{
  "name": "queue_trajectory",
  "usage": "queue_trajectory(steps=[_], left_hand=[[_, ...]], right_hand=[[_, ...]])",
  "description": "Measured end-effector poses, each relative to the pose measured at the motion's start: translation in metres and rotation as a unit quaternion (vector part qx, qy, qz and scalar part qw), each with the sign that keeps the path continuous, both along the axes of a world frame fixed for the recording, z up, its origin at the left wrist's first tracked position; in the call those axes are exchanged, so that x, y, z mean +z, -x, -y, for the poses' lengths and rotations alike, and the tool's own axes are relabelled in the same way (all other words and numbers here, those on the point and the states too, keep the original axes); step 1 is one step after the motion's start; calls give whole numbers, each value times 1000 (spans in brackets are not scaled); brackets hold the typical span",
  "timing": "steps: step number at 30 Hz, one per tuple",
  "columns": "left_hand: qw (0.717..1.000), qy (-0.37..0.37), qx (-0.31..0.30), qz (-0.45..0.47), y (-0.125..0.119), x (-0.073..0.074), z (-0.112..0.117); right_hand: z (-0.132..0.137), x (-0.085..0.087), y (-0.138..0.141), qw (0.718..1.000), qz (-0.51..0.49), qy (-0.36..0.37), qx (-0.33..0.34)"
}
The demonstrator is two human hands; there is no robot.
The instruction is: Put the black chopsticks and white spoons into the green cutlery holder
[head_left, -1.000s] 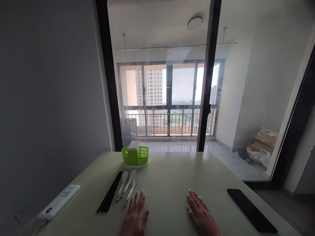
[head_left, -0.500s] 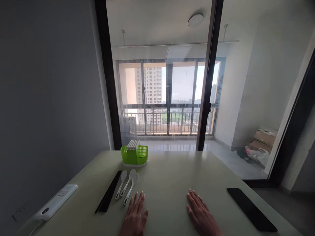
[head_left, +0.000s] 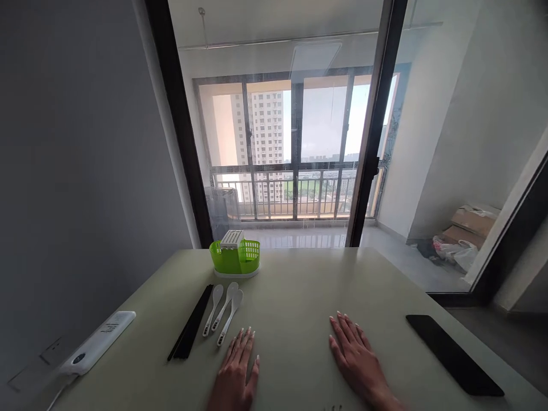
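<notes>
My left hand [head_left: 238, 368] lies flat on the pale table, fingers stretched forward and holding nothing. Just beyond its fingertips are three white spoons [head_left: 234, 308] with dark marks on their handle ends. A bundle of black chopsticks [head_left: 192, 325] rests to the left of the spoons. Farther back stands a green cutlery basket [head_left: 231, 261] with a white slotted piece on top and a white base. My right hand [head_left: 353, 357] is also flat on the table, fingers slightly spread, with nothing in it. Small pale tips [head_left: 333, 407] poke in at the bottom edge beside it; their kind is unclear.
On the left edge of the table lies a white power strip [head_left: 100, 342] with a cable. A black flat mat or slab [head_left: 454, 355] is at the right. Behind the table [head_left: 299, 285] is a glass sliding door, with boxes and bags [head_left: 464, 240] on the floor beyond.
The view has tilted down a little, so the room and table items sit higher in the picture. Small pale tips now show at the bottom edge. Both hands stay flat.
</notes>
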State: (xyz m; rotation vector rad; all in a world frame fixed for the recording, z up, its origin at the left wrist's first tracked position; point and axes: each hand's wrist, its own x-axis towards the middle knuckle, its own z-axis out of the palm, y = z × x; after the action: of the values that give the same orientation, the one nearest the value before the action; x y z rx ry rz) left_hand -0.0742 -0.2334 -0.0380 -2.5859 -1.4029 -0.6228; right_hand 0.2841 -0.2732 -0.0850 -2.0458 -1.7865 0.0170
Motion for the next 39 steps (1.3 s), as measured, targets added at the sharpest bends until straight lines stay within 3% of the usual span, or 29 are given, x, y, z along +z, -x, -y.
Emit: queue_trajectory(steps=[12, 21, 26, 29, 34, 39], left_hand=[[1000, 30, 1, 10, -7, 20, 15], [998, -1, -4, 66, -10, 27, 20], [984, -42, 106, 138, 23, 48, 2], [973, -52, 195, 112, 58, 63, -22], [947, 56, 316, 4, 101, 79, -57], [928, 168, 332, -12, 107, 91, -75]], right_hand=[[16, 4, 11, 997, 41, 17, -61], [29, -3, 11, 998, 50, -25, -30], [32, -6, 6, 998, 46, -50, -15], [34, -3, 6, 997, 49, -55, -5], [36, 4, 7, 998, 37, -47, -4], [37, 8, 8, 998, 36, -61, 1]])
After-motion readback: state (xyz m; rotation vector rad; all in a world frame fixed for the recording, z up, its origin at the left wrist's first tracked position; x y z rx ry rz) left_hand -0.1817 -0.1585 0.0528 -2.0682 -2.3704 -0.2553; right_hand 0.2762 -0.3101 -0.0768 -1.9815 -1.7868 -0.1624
